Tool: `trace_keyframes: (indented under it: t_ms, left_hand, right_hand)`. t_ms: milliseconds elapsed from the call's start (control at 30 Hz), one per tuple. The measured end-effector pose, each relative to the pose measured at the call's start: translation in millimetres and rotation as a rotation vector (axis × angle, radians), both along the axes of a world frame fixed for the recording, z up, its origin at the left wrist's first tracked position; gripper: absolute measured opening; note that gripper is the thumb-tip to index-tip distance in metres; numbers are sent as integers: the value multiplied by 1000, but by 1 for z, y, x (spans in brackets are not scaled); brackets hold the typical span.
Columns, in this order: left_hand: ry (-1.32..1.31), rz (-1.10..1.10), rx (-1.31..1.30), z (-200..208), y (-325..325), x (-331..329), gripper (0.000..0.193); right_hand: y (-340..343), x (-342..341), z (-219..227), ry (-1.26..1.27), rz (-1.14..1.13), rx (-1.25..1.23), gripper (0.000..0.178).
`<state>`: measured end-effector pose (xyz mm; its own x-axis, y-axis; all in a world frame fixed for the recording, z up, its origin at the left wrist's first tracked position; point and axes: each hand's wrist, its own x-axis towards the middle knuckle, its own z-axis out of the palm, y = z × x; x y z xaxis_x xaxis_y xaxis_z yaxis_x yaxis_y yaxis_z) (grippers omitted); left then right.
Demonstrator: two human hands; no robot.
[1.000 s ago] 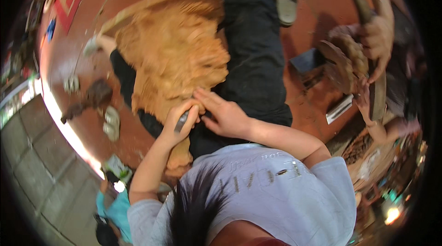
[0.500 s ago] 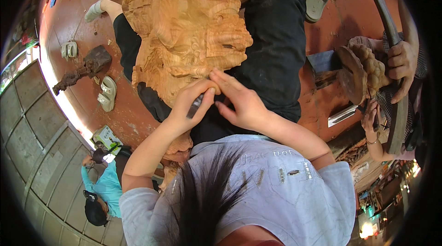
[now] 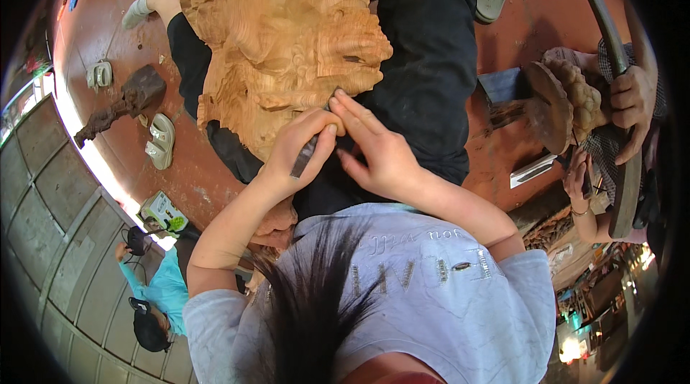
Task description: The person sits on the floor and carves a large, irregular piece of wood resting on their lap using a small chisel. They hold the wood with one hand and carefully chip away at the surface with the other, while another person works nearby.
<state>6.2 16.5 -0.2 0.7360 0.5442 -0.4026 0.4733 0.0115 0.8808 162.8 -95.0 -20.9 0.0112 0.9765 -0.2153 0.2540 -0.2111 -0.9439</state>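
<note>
A carved block of orange-brown wood (image 3: 287, 53), with deep folds and a rough edge, rests in front of me against my dark-trousered legs. My left hand (image 3: 305, 141) is closed around a dark flat strip (image 3: 305, 159), whose near end sticks out below the fingers; I cannot make out its exact kind. At the near edge of the carving, my right hand (image 3: 377, 150) meets the left. Its first two fingers stretch forward and press where the strip's far end meets the wood, with the thumb bent below. Its palm is partly hidden.
At right, another person's hand (image 3: 632, 100) grips a long curved wooden piece (image 3: 624, 190) beside a knobbly carving (image 3: 573, 93). Sandals (image 3: 161, 141) and a dark gnarled wood piece (image 3: 142, 91) lie left on the red floor. A person in turquoise (image 3: 164, 298) is at lower left.
The view has shifted slightly, so the carving sits a little higher and further left. My hands stay together at its near edge, the right fingertips slightly further forward. The same grip on the strip continues.
</note>
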Motion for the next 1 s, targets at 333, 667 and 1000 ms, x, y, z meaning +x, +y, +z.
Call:
trace_keyframes:
  t_ms: [333, 667, 1000]
  left_hand:
    - [-7, 24, -7, 2, -2, 0, 11]
    - [15, 8, -38, 8, 5, -2, 14]
    - [13, 48, -37, 9, 2, 1, 14]
  right_hand:
    - [1, 3, 8, -43, 50, -59, 75]
    - [5, 2, 10, -50, 61, -82, 76]
    - [5, 4, 7, 13, 30, -75, 73]
